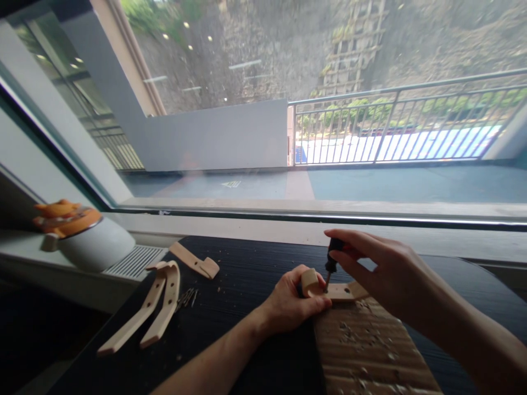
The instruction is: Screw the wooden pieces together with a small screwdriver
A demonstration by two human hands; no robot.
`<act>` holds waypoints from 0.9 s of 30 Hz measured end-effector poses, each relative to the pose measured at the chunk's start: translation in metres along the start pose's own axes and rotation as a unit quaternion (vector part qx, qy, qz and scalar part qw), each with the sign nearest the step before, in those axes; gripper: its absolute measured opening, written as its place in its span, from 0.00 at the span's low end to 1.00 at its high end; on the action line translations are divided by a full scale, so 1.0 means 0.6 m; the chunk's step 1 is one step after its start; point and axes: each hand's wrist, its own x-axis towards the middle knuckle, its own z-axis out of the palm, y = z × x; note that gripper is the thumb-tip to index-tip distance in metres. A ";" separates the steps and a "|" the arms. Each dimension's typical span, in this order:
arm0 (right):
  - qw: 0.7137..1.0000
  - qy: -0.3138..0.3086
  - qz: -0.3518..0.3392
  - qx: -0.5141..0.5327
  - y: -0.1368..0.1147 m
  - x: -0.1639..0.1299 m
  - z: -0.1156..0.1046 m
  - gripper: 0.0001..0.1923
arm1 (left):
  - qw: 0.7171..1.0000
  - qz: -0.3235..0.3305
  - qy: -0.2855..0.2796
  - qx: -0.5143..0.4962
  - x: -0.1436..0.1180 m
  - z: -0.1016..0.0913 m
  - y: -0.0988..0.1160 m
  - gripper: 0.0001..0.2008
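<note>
My left hand is closed around the curled end of a pale wooden hook, which lies across the far end of a piece of corrugated cardboard. In my right hand is a screwdriver with a dark handle, gripped between thumb and fingers. The screwdriver stands nearly upright, its tip at a hole in the wood beside my left fingers. A screw under the tip is too small to make out. One more dark hole shows farther right along the hook.
Two curved wooden hooks lie at the left of the dark table, with another wooden hook behind them. Several screws are piled beside the pair. A white pot with an orange animal lid stands on the sill below the window.
</note>
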 end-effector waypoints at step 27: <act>1.000 0.008 -0.019 -0.010 0.004 -0.001 0.001 0.14 | 1.000 -0.002 0.001 0.000 -0.001 -0.002 -0.004 0.13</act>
